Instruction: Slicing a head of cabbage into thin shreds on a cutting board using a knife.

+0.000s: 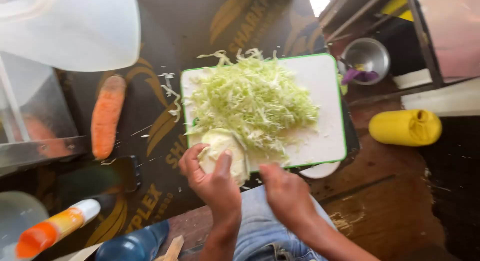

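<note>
Fingers of left hand [210, 173] curl around cabbage piece [225, 153]; right hand [285, 191] fisted.

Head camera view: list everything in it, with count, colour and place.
shredded cabbage: one pile, pale green, on the board
cabbage piece: one, pale green, board's near edge
cutting board: one, white with green rim, centre
carrot: one, orange, left of the board
metal bowl: one, silver, upper right
yellow container: one, lying at right
white jug: one, top left
bottle: one, orange and white, bottom left
blue bottle: one, bottom edge
left hand: gripping the cabbage piece
right hand: at the board's near edge; any tool hidden
</note>
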